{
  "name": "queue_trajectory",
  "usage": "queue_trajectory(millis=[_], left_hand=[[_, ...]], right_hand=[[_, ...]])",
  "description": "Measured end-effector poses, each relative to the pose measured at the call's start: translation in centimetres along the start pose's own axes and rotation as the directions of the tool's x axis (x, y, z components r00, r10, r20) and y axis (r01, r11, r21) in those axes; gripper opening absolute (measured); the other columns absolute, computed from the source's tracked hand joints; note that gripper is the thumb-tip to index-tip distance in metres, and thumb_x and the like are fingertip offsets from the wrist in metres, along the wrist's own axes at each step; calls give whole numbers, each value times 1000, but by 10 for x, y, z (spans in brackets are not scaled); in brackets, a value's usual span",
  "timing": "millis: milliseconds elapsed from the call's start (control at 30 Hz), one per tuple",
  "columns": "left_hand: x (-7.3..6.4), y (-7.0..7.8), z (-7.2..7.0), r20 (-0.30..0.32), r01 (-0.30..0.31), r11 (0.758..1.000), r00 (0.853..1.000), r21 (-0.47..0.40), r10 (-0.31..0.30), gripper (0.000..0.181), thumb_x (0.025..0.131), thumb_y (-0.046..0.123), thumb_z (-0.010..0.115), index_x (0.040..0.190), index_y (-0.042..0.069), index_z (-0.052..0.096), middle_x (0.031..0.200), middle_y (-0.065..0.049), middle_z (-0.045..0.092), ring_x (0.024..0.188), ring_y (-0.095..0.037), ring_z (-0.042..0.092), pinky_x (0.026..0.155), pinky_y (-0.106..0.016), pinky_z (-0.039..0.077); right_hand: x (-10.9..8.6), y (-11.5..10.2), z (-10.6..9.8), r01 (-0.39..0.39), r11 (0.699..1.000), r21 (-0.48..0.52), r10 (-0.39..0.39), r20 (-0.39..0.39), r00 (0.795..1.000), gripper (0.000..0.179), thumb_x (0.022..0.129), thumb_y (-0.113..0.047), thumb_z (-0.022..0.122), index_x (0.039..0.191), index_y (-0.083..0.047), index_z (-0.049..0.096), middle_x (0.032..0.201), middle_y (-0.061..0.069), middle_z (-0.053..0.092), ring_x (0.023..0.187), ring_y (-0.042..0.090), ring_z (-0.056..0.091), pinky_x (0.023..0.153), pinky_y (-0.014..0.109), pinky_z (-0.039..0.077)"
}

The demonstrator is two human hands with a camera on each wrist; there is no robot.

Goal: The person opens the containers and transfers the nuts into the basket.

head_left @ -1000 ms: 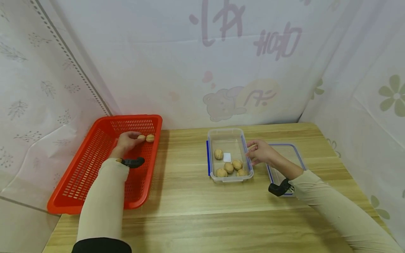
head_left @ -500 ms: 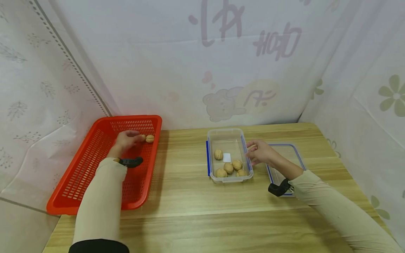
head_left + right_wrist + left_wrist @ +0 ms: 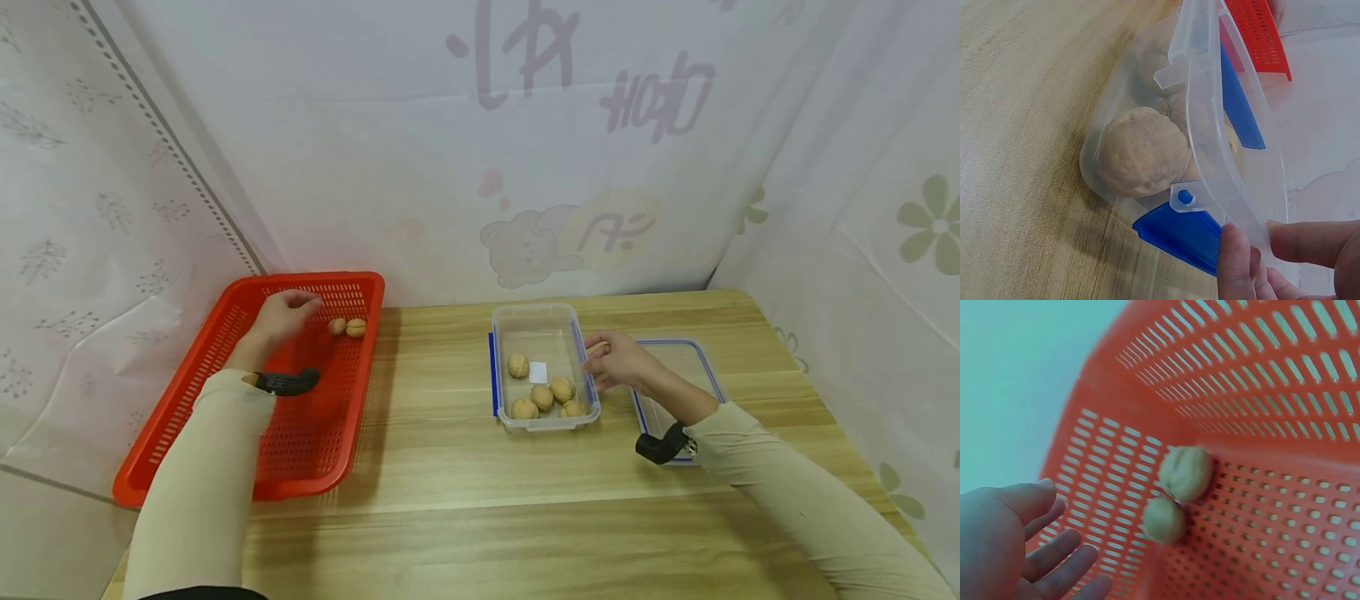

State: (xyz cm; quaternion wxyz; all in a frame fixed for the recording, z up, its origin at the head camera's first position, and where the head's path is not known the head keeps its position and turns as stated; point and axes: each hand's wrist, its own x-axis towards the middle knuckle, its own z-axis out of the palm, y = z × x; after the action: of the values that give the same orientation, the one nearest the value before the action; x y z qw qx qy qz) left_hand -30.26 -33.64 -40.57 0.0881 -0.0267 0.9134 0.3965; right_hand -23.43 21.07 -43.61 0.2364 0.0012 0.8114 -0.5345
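Observation:
Two walnuts (image 3: 1186, 472) lie side by side in a corner of the red plastic basket (image 3: 352, 433). My left hand (image 3: 281, 318) is above the basket, to the left of these walnuts and apart from them. In the left wrist view its fingers (image 3: 1063, 562) are loosely bent and hold nothing. My right hand (image 3: 618, 361) pinches the right side wall of a clear plastic food box (image 3: 536, 312), with thumb and fingers at its rim. Several walnuts (image 3: 1142, 152) are inside the box, mostly at its near end, beside a small white square (image 3: 537, 372).
A clear lid with a blue seal (image 3: 678, 358) lies on the wooden table (image 3: 465, 533), right of the box and partly under my right forearm. Blue clip flaps (image 3: 1179, 234) hang from the box sides. A printed curtain (image 3: 420, 167) closes off the back.
My left hand has come away from the left walnut and moved up and to the left, with nothing in it. The right hand and the box have stayed in place.

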Motion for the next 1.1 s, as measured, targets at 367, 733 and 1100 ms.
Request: queue_trajectory(millis=[367, 733, 1100], left_hand=[[-15, 31, -9, 26, -114, 988, 993, 104, 112, 60, 110, 39, 40, 150, -6, 40, 151, -33, 39, 137, -50, 38, 109, -64, 36], [-25, 59, -7, 66, -203, 960, 979, 191, 193, 67, 109, 40, 44, 154, -8, 31, 154, -35, 34, 141, -52, 31, 112, -67, 29], [-27, 82, 10, 135, -284, 924, 957, 257, 256, 75, 108, 39, 50, 157, -9, 20, 161, -33, 23, 148, -50, 21, 118, -65, 20]], right_hand=[[1, 1, 0, -4, 1000, 19, 4, 7, 1000, 46, 99, 2, 59, 140, 11, 39, 104, 15, 57, 83, 21, 61, 67, 32, 61], [1, 1, -1, 3, 1000, 23, -3, 11, 1000, 47, 99, 2, 60, 139, 11, 39, 104, 15, 56, 85, 22, 62, 67, 32, 61], [2, 2, 0, 0, 1000, 23, 0, 11, 1000, 46, 99, 2, 59, 139, 12, 39, 104, 16, 56, 83, 21, 61, 66, 31, 61]])
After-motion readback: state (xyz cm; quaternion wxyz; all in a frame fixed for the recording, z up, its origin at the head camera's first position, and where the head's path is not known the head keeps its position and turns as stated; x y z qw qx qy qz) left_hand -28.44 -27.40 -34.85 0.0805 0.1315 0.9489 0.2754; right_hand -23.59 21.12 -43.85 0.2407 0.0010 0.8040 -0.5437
